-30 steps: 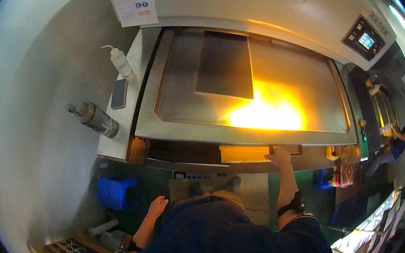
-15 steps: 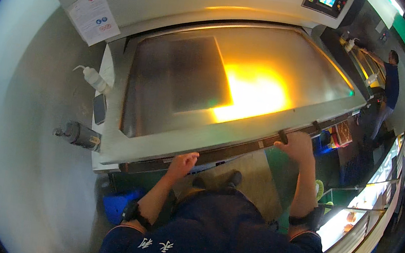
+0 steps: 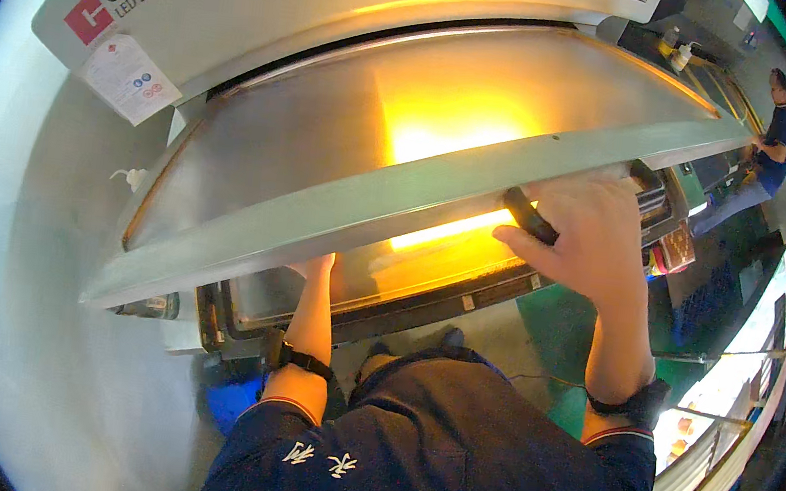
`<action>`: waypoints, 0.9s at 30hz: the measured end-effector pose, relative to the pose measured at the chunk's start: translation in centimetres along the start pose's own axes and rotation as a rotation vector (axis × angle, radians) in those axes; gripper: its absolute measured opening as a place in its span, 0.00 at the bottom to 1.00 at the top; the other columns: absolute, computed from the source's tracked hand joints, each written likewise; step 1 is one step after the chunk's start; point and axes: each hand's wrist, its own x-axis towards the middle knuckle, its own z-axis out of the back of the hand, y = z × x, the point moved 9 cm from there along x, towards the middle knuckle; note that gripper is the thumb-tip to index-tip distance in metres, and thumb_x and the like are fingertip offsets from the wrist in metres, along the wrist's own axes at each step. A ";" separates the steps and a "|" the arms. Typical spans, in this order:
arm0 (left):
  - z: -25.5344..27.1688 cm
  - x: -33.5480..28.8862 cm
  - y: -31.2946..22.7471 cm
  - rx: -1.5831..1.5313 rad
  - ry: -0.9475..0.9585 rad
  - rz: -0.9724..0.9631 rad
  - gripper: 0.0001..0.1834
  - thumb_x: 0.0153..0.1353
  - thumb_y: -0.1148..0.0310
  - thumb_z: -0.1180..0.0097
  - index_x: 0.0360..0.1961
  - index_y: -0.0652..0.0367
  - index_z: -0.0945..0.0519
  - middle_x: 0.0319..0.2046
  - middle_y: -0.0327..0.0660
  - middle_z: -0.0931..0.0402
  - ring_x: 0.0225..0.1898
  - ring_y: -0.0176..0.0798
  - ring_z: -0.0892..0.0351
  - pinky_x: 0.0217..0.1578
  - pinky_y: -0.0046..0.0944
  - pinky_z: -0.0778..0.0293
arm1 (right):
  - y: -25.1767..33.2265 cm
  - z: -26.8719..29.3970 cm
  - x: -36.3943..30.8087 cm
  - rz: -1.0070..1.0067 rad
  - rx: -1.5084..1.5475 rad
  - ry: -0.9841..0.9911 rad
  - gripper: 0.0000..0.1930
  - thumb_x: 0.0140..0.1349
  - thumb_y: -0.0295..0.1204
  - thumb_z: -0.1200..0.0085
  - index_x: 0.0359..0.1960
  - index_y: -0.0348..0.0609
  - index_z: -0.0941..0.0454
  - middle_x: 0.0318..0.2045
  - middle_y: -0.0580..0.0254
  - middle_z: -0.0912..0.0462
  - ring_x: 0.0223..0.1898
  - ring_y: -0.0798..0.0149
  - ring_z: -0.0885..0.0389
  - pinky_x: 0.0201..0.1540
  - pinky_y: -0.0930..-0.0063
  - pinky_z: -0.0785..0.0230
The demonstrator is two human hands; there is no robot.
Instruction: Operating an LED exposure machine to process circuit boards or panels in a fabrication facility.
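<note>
Now the lid [image 3: 349,204] has risen, tilted above the lit bed [image 3: 429,267] — so the bed can be reached. Right hand [image 3: 593,232] is wrapped around the black handle [image 3: 530,217]; left hand [image 3: 317,264] is beneath the lid — its grip I cannot tell.

The bare right hand [image 3: 587,231] grips with curled fingers, thumb [image 3: 523,247] on their left, the bare right forearm [image 3: 618,349] stretching back below them. Left of those fingers and lower, the bare left hand [image 3: 316,266] tops the bare left forearm [image 3: 313,312], its fingertips hidden.
</note>
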 end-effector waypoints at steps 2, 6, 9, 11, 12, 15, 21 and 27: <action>0.7 -0.3 0.0 0.039 -0.041 0.037 0.59 0.46 0.31 0.44 0.70 0.56 0.50 0.69 0.59 0.55 0.71 0.60 0.61 0.64 0.68 0.62 | -0.1 1.6 0.7 0.162 0.026 -0.201 0.18 0.48 0.52 0.41 0.22 0.49 0.20 0.20 0.63 0.22 0.25 0.58 0.21 0.30 0.62 0.31; 3.9 0.0 0.2 -0.013 0.016 0.170 0.65 0.37 0.29 0.38 0.69 0.60 0.49 0.67 0.58 0.49 0.69 0.62 0.55 0.63 0.68 0.55 | -1.3 3.9 2.5 0.240 -0.014 -0.431 0.17 0.47 0.50 0.41 0.19 0.50 0.23 0.17 0.68 0.25 0.21 0.61 0.23 0.28 0.66 0.32; 5.1 2.1 2.9 0.092 0.101 0.269 0.65 0.35 0.29 0.36 0.68 0.59 0.46 0.66 0.54 0.48 0.68 0.58 0.50 0.61 0.65 0.46 | -1.4 4.9 4.4 0.325 0.025 -0.509 0.19 0.47 0.46 0.38 0.15 0.49 0.31 0.19 0.67 0.22 0.18 0.63 0.27 0.25 0.70 0.38; 5.1 4.6 4.3 0.103 0.081 0.265 0.65 0.30 0.34 0.29 0.66 0.62 0.42 0.63 0.55 0.44 0.65 0.58 0.43 0.56 0.62 0.36 | -1.7 5.7 5.5 0.386 0.003 -0.566 0.17 0.47 0.45 0.39 0.16 0.48 0.29 0.18 0.68 0.24 0.16 0.64 0.29 0.23 0.70 0.39; 4.4 5.5 4.3 0.095 0.148 0.266 0.64 0.29 0.34 0.29 0.64 0.65 0.40 0.62 0.55 0.41 0.63 0.58 0.39 0.55 0.59 0.34 | -2.2 6.3 6.1 0.375 -0.003 -0.570 0.17 0.47 0.45 0.39 0.16 0.48 0.29 0.18 0.68 0.24 0.16 0.64 0.29 0.23 0.70 0.39; 2.1 9.1 7.5 -0.017 0.182 0.259 0.61 0.28 0.36 0.27 0.58 0.71 0.34 0.58 0.57 0.34 0.58 0.56 0.32 0.54 0.55 0.31 | -1.7 7.7 7.9 0.403 -0.163 -0.410 0.15 0.48 0.45 0.39 0.25 0.46 0.23 0.24 0.63 0.20 0.24 0.60 0.23 0.26 0.71 0.36; -0.2 11.8 12.4 -0.333 0.318 0.289 0.42 0.35 0.45 0.25 0.39 0.75 0.21 0.39 0.57 0.20 0.39 0.53 0.18 0.37 0.53 0.24 | -1.3 10.1 10.9 0.245 -0.321 -0.604 0.22 0.54 0.47 0.43 0.10 0.48 0.29 0.08 0.63 0.31 0.12 0.58 0.28 0.21 0.66 0.34; 6.7 7.7 7.2 -0.298 0.110 0.076 0.24 0.45 0.54 0.29 0.25 0.70 0.18 0.23 0.51 0.19 0.29 0.44 0.18 0.27 0.50 0.27 | -1.9 7.4 7.3 0.269 -0.169 -0.990 0.15 0.50 0.40 0.41 0.35 0.46 0.19 0.36 0.59 0.19 0.38 0.58 0.22 0.45 0.62 0.34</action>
